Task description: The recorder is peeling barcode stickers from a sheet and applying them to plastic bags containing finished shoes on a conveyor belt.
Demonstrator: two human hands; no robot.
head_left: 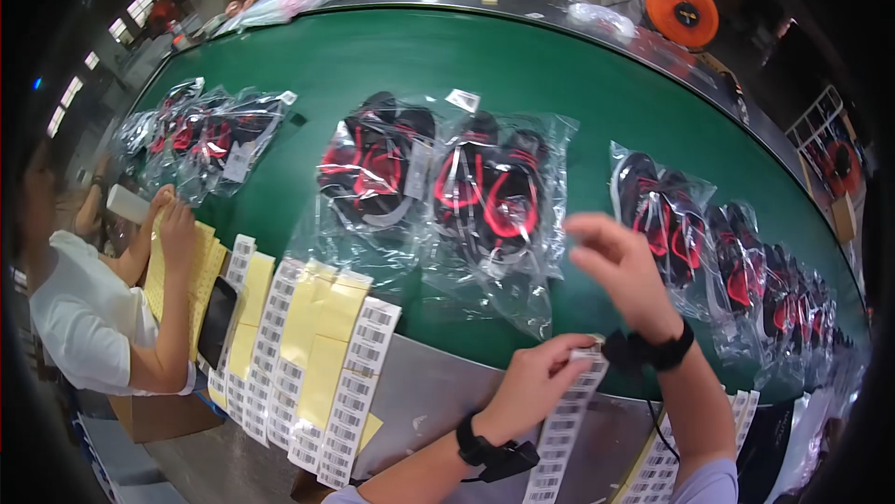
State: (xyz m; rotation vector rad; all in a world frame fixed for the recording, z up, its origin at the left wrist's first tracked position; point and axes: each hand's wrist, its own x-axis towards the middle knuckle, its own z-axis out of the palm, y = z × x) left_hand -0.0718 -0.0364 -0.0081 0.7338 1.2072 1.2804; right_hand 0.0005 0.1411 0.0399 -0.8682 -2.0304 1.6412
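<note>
My left hand (536, 383) is closed on the upper end of a long strip of white barcode labels (559, 439), pinched between thumb and fingers. The strip hangs down past the metal edge of the belt. Above and right of it, my right hand (615, 266) is in the air, slightly blurred, with its fingers apart and nothing visible in them. It hovers close to a clear bag of black and red sandals (508, 201) on the green belt (373, 47). Another bagged pair of sandals (373, 164) lies to the left of that one.
More bagged sandals (662, 215) line the belt to the right, and a pile (205, 131) lies far left. Label sheets (359, 383) and a phone (217, 322) rest along the near edge. A co-worker (84, 317) at left handles yellow sheets (172, 262). An orange fan (682, 10) stands beyond the belt.
</note>
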